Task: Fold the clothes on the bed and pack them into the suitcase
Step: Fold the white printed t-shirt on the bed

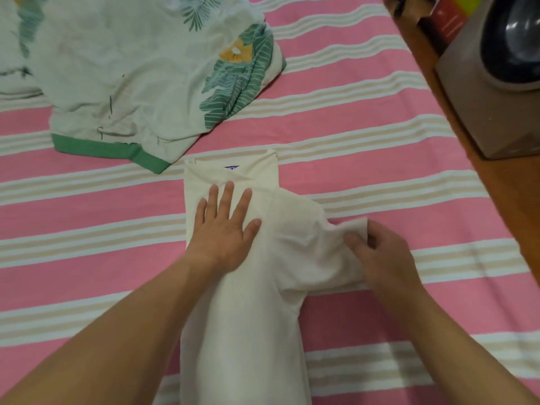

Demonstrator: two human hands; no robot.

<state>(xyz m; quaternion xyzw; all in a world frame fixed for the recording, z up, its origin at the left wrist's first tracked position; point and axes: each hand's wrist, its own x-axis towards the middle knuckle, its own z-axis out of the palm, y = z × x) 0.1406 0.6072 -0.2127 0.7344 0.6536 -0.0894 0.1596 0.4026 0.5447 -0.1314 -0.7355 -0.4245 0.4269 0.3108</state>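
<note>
A cream shirt (248, 317) lies lengthwise on the bed (365, 176), running from the 6 o'clock edge of the view up to just past centre. Its left side is already folded in, giving a straight edge; its collar end, with a small blue label (232, 168), points toward 12 o'clock.

The left hand (223, 229) lies flat on the upper chest of the shirt, fingers straight and spread, palm pressing the cloth down. The forearm enters from 7 o'clock.

The right hand (380, 258), at 3 o'clock of the left, has its fingers curled and pinches the cuff of the shirt's right sleeve (327, 244). The sleeve is lifted slightly and bunched between shoulder and cuff. The forearm enters from 5 o'clock.

The bed carries a pink sheet with cream and tan stripes.

Farther off, at 11 o'clock, a pale garment with green leaf print (140, 71) and a green hem band lies unfolded and crumpled on the sheet, apart from the cream shirt.

At 2 o'clock, beyond the bed edge, a grey-brown box with a dark round opening (502, 68) stands on a wooden surface. The suitcase is not in view.
</note>
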